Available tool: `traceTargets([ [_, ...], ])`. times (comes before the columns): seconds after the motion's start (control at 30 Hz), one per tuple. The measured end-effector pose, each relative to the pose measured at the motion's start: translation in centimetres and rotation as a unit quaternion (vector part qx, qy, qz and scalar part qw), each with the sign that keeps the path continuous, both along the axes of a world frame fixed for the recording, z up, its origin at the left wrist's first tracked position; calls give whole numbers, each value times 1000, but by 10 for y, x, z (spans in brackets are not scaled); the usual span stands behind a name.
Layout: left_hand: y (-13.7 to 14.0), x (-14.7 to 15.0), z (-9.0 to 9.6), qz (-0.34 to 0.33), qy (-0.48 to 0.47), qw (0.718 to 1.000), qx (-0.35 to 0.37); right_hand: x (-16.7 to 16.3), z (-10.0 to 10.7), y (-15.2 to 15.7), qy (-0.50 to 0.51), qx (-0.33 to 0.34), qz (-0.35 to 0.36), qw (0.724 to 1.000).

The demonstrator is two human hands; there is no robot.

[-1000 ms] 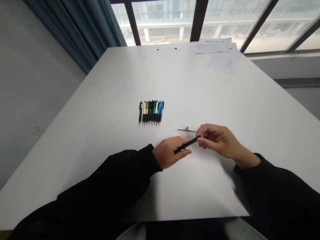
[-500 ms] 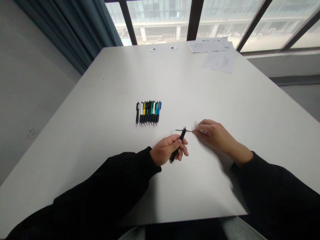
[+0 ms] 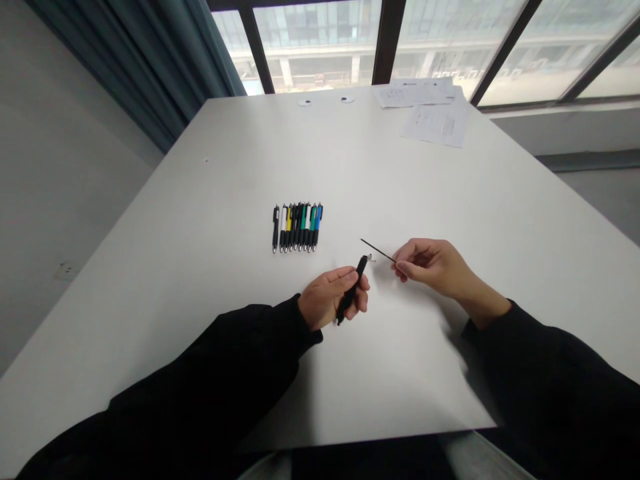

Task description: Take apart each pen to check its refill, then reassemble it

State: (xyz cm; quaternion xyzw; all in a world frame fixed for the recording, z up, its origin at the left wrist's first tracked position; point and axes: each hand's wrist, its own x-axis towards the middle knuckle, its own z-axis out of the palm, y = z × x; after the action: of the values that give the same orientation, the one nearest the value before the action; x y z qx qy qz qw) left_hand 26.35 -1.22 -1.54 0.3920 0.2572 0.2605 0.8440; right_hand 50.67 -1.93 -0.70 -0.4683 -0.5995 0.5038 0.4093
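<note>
Black pen barrel (image 3: 351, 292) sits in the left hand (image 3: 324, 297), over the white tabletop (image 3: 225, 200), with the fingers closed around it and the thumb pressed on top. The right hand (image 3: 436, 268) has its thumb and fingers pinched shut on one end of a thin dark refill (image 3: 379, 251), and the other end sticks out free, near the barrel. It seems best to pinch the refill softly so it does not bend, hold the barrel firmly so it does not roll, and not bump the small metal bits (image 3: 371, 258) by the barrel's far end.
</note>
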Motion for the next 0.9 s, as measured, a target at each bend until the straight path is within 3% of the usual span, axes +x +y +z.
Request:
traceTargets([
  [0.2, 0, 2, 4, 33, 12, 999, 8, 7, -6, 4, 130, 21, 24, 991],
  [0.57, -1, 1, 1, 25, 42, 998, 26, 11, 2, 3, 216, -74, -56, 972],
  [0.7, -2, -1, -1, -18, 30, 999, 13, 12, 2, 5, 248, -100, -83, 960],
  [0.9, -3, -4, -3, -159, 14, 987, -26, 9, 0, 7, 244, -86, -62, 964],
])
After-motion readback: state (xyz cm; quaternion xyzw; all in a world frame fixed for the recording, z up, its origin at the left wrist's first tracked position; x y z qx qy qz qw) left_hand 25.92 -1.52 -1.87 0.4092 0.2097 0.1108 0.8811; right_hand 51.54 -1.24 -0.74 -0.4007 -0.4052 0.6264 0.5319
